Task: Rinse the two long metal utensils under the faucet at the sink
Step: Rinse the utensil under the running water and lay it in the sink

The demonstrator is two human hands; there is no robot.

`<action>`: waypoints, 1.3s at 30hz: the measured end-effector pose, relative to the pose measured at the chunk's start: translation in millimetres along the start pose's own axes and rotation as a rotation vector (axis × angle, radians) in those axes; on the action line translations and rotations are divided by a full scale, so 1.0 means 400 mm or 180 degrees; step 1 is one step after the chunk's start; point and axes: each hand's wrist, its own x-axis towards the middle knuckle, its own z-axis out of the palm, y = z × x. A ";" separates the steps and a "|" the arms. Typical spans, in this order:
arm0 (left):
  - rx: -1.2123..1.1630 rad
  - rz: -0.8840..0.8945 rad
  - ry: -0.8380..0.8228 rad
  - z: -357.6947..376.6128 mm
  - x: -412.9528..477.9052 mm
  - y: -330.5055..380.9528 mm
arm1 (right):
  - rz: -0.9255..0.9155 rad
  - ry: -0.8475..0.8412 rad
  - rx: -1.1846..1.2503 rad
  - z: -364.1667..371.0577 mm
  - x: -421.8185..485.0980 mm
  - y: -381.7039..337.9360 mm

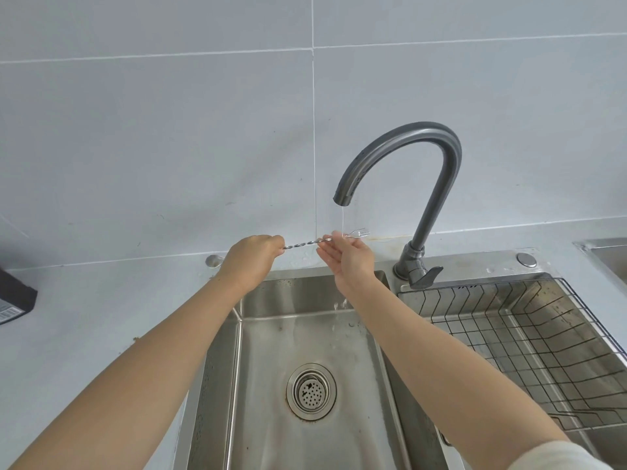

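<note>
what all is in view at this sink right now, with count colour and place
faucet: one, dark grey, behind the sink, thin stream running
twisted utensil: one seen, silver, fork end under the stream
sink: one, steel, centre
drain strainer: one, steel, sink floor
wire rack: one, dark, right basin
round caps: two, silver, counter behind the sink
dark object: one, black, left edge, cut off
left hand: grips the utensil's handle end
right hand: pinches it near the fork
</note>
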 end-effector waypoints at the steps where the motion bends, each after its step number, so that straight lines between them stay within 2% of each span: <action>1: 0.0007 0.0009 -0.0028 0.001 0.000 0.004 | -0.0043 -0.0051 -0.0060 0.000 -0.001 -0.001; 7: -0.0041 0.0064 0.0008 0.014 0.000 0.006 | -0.0102 -0.0147 -0.0264 -0.005 -0.003 -0.021; 19: 0.0130 0.0011 0.0067 0.015 -0.015 -0.025 | 0.0006 0.0107 -0.0258 0.009 -0.006 -0.033; 25: 0.0314 0.0010 0.0156 0.016 -0.008 -0.050 | -0.0233 -0.0018 -0.0535 -0.003 0.000 -0.035; 31: 0.0335 -0.0070 0.0031 0.039 -0.002 -0.077 | -0.0144 0.0035 -0.0357 -0.012 0.001 -0.030; 39: 0.0494 0.0171 0.0052 0.026 -0.010 -0.060 | -0.0146 0.0068 -0.0261 -0.023 0.004 -0.027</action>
